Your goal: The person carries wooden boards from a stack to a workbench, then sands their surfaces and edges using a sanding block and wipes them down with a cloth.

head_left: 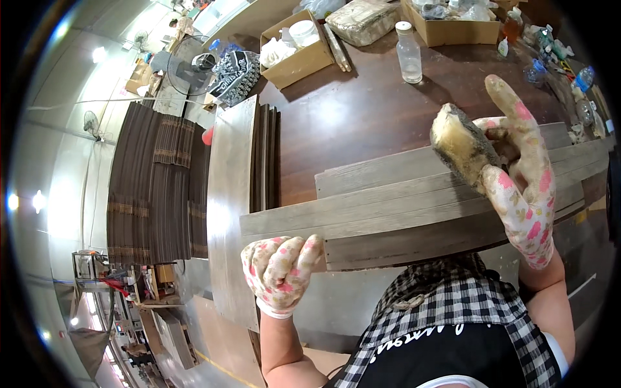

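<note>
A floral work glove covers each hand. In my right hand (527, 187), raised over the boards, a stained cream-and-dark sponge pad (460, 145) is pinched, with one finger pointing up. My left hand (283, 268) is curled into a fist at the left end of a long grey wood-grain board (362, 210); whatever its fingers may hold is hidden. A second grey board (381, 172) lies behind that one. Along the near side runs a darker board (401, 244), whose left end is beside my left fist.
On the brown table (317, 149), a clear bottle (409, 58), a cardboard box (294, 55) and a wrapped bundle (362, 21) stand at the back. Upright boards (233, 174) line the left side, with stacked dark panels (152, 187) beyond. Plastic bottles (582, 81) clutter the right.
</note>
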A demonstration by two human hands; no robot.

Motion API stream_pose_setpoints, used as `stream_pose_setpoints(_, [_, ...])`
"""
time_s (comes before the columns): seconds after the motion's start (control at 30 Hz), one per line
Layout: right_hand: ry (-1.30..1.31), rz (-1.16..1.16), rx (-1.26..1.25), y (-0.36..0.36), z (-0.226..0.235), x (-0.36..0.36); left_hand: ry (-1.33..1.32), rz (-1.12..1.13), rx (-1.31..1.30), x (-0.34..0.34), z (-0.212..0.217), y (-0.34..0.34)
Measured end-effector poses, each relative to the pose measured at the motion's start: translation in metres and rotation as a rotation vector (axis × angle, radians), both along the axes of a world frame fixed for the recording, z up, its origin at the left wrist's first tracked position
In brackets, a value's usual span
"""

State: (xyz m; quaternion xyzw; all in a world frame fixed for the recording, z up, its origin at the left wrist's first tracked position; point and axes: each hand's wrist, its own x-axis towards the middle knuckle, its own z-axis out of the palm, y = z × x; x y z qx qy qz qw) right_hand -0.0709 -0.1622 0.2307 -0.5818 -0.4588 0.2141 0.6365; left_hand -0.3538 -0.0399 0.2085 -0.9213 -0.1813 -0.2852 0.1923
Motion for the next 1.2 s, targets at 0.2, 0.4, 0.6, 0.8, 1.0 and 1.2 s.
stream_pose_setpoints(0.2, [0.005, 0.019, 0.130, 0.003, -0.003, -0.002, -0.042, -0.031, -0.180, 0.025, -0.005, -0.019])
stream_pose_setpoints(0.4, [0.005, -0.013, 0.152, 0.004, -0.009, 0.002, -0.061, -0.062, -0.191, 0.095, -0.002, -0.027])
stream_pose_setpoints(0.6, [0.238, 0.010, 0.346, -0.028, -0.004, 0.015, 0.113, 0.025, -0.295, 0.147, 0.006, -0.043])
stream_pose_setpoints(0.8, [-0.006, -0.354, 0.462, -0.126, 0.004, 0.104, 0.108, 0.035, -0.252, 0.192, 0.005, -0.069])
stream_pose_setpoints(1.0, [-0.105, -0.640, 0.547, -0.218, -0.005, 0.235, 0.097, -0.072, -0.221, 0.298, 0.004, -0.131])
stream_pose_setpoints(1.2, [-0.009, -0.584, 0.143, -0.263, -0.036, 0.330, 0.176, -0.039, -0.251, 0.386, 0.014, -0.181])
